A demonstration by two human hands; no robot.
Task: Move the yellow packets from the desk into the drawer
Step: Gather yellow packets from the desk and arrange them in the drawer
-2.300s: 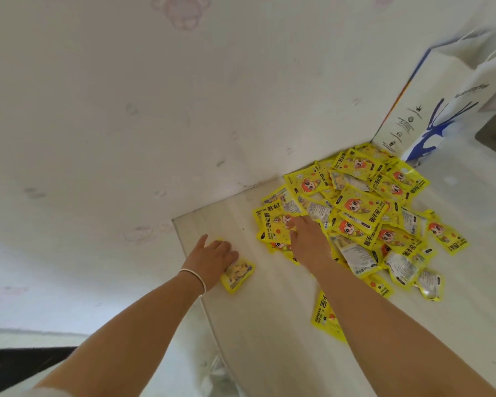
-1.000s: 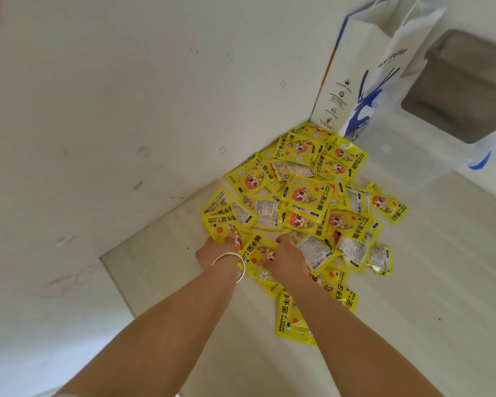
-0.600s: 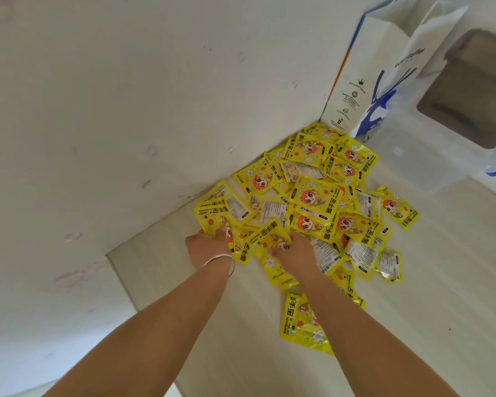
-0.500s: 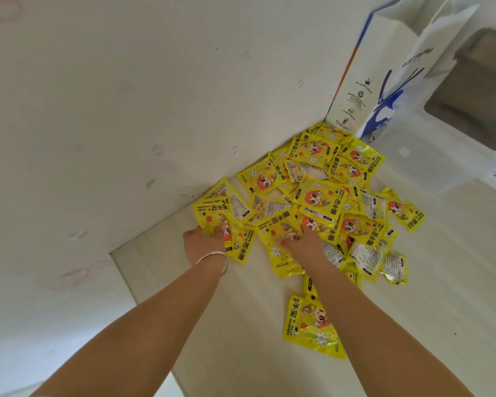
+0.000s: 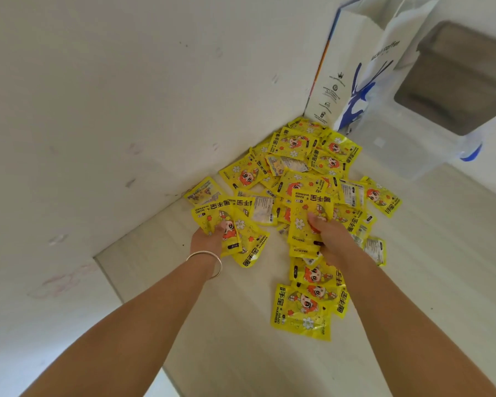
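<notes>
Both hands, left hand (image 5: 205, 239) and right hand (image 5: 328, 236), gripping yellow packets (image 5: 301, 179) near desk (image 5: 212, 339) corner

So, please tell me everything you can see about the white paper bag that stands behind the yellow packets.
The white paper bag stands upright at the far end of the desk, against the wall. It looks like smooth, stiff paper. Its narrow side panel shows small printed logos and text, with a coloured stripe down one edge. Its wide face carries a large blue splash-like design and grey lettering too blurred to read. The top runs out of the picture. The farthest yellow packets lie at its base. Neither hand touches it.
</notes>
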